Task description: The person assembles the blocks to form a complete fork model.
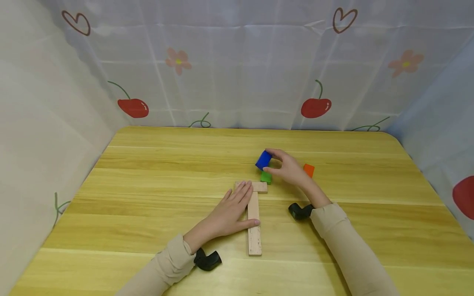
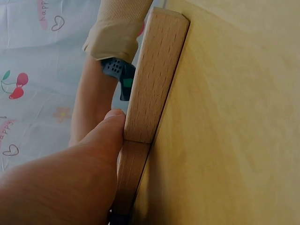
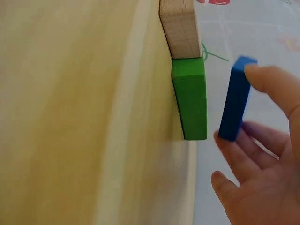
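My right hand (image 1: 290, 169) pinches a blue block (image 1: 263, 160) between thumb and fingertips. In the right wrist view the blue block (image 3: 235, 99) is tilted and apart from the green block (image 3: 192, 98). That green block lies on the table with one end against a plain wooden block (image 3: 182, 29). Outstretched fingers of my left hand (image 1: 230, 211) rest on a short wooden crosspiece (image 1: 261, 187), partly covering it. Its thumb lies across a row of plain wooden blocks (image 1: 254, 243) running toward me. The left wrist view shows two of these blocks (image 2: 157, 79) meeting end to end.
An orange block (image 1: 309, 169) lies beyond my right wrist, partly hidden by it. Black wrist-worn devices (image 1: 208, 261) stick out at both sleeves. A patterned curtain (image 1: 237, 74) hangs behind the far edge of the wooden table (image 1: 148, 185).
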Demonstrator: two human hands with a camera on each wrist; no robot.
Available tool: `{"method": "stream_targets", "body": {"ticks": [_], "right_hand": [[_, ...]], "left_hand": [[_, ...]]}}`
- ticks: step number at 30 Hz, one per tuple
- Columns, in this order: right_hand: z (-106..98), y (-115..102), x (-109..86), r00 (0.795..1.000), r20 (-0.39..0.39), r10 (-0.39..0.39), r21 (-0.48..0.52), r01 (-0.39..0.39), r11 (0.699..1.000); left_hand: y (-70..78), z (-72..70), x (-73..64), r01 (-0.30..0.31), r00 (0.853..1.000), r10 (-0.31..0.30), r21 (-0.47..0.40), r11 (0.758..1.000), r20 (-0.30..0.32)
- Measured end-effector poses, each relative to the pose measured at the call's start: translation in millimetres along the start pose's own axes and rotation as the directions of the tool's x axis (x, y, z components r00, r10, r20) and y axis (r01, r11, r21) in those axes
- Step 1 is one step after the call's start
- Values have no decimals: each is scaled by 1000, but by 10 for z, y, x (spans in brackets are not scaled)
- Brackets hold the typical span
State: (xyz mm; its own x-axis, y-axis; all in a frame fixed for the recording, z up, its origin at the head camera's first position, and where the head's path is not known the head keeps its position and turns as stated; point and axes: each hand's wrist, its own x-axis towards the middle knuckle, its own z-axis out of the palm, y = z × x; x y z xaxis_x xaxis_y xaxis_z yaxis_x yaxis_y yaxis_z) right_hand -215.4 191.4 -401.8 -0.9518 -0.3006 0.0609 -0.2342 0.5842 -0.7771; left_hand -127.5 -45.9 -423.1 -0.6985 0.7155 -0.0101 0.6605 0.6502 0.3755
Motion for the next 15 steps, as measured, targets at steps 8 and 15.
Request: {"method": "stream_targets", "body": {"ticks": [8, 15], "right_hand": [[66, -12, 145, 979, 163, -124, -125, 145, 982], [109, -34, 209, 945, 278, -169, -132, 212, 968]], "left_hand": [[-4, 11, 7, -2, 1000, 2, 3, 1000, 1], [-18, 24, 2, -1, 1000, 1, 2, 1000, -7]]}}
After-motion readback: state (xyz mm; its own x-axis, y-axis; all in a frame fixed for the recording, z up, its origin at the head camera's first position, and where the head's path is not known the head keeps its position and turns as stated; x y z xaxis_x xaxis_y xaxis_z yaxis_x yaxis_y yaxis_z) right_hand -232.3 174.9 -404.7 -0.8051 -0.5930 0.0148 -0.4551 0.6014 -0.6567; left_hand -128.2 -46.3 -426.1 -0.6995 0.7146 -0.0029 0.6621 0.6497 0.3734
